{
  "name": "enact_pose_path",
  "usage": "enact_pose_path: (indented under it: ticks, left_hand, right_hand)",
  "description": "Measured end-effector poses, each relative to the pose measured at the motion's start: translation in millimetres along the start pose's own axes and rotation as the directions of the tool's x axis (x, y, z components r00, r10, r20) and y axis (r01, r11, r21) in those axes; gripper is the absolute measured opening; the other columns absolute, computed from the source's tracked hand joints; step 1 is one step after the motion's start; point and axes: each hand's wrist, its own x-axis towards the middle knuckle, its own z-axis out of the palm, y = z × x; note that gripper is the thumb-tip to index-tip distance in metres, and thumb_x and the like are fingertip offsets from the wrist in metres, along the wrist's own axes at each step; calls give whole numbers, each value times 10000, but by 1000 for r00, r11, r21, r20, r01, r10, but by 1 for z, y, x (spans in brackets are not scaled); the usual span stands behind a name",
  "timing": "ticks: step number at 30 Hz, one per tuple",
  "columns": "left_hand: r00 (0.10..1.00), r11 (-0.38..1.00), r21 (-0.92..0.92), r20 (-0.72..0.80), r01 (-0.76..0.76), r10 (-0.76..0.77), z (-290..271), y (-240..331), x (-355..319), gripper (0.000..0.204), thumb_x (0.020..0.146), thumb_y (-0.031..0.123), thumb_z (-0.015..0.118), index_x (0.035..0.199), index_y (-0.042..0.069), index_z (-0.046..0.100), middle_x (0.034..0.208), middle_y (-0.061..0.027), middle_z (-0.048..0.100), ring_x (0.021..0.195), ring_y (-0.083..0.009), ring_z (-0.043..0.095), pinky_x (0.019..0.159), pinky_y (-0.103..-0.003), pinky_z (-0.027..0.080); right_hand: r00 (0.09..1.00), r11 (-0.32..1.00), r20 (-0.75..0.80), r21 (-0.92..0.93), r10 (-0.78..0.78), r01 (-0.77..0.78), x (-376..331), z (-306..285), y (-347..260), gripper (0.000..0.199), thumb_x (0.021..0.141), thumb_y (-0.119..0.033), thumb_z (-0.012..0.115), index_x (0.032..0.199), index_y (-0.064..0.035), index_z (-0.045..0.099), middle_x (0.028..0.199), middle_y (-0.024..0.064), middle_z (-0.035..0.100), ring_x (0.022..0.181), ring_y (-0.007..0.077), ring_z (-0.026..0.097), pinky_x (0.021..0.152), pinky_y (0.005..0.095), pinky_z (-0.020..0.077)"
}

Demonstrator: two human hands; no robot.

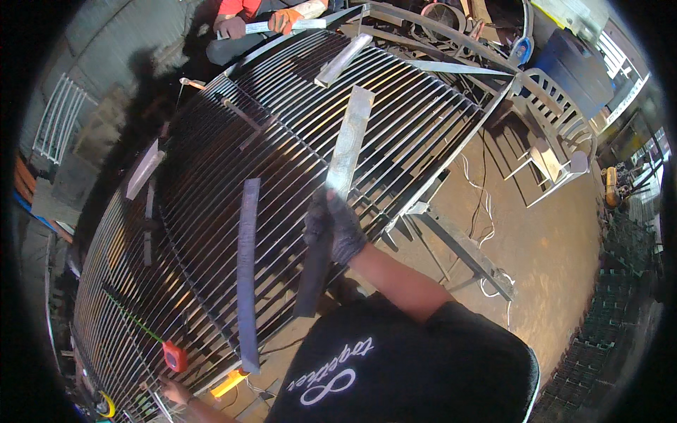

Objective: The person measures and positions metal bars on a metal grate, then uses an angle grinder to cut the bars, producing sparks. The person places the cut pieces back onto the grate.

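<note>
My right hand [337, 227], in a dark glove, is closed around a long flat metal bar [350, 134]. The bar slants over a large metal grille [296, 146] of thin parallel rods; its far part is bright, its near part shaded. My bare left hand [175, 390] is low on the left at the grille's near edge. Its fingers are small and partly hidden among the rods, so their grip is unclear. Close to it lie a red tape measure [174, 357] and a yellow tool or block [229, 383]. A second dark flat bar [248, 275] lies across the rods.
At the far side, a person's gloved hand [285, 20] holds a pale bar [310, 25]. More short bars [343, 60] and a hammer-like tool [243, 116] rest on the grille. On the right stand a plastic chair [564, 106], a blue barrel [570, 74] and a white cable [486, 204].
</note>
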Motion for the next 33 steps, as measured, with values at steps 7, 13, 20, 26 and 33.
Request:
enact_pose_path:
  ticks: [7,13,20,26,33]
  left_hand:
    - [996,999,17,-83,29,-27,3,-7,5,977,1002,774,411,1084,-157,695,1140,-407,668,1054,-530,656,925,-602,498]
    - [991,994,21,-75,-109,110,8,-5,8,910,1037,718,397,1188,-124,711,1089,-377,703,997,-529,679,852,-603,519]
    - [999,999,50,-48,-9,12,3,-1,-3,844,1040,686,435,1216,-89,720,1069,-349,721,964,-522,694,835,-601,525]
    - [999,999,-20,39,32,-31,0,5,2,879,996,736,479,1142,-92,736,1072,-320,742,1001,-530,696,855,-600,524]
    - [999,999,45,-41,15,-13,2,19,-8,853,1030,685,473,1103,-143,666,1151,-379,654,1067,-559,624,930,-610,473]
  right_hand:
    - [1000,998,4,63,23,-23,-27,13,3,423,949,-523,761,1068,-156,589,823,4,580,691,182,612,618,389,554]
    - [997,984,72,178,18,-31,-16,-16,12,410,993,-539,681,1141,-161,625,877,21,636,756,228,633,718,465,557]
    - [997,974,63,220,39,-52,-11,-15,11,341,979,-511,718,1080,-191,664,840,21,668,688,222,651,677,446,562]
    - [993,950,72,295,89,-106,-3,-23,13,279,996,-493,702,1060,-224,669,842,20,676,689,236,661,673,473,554]
    - [992,959,90,260,91,-111,-2,-27,11,335,1032,-519,631,1100,-192,660,864,36,666,731,250,644,696,488,550]
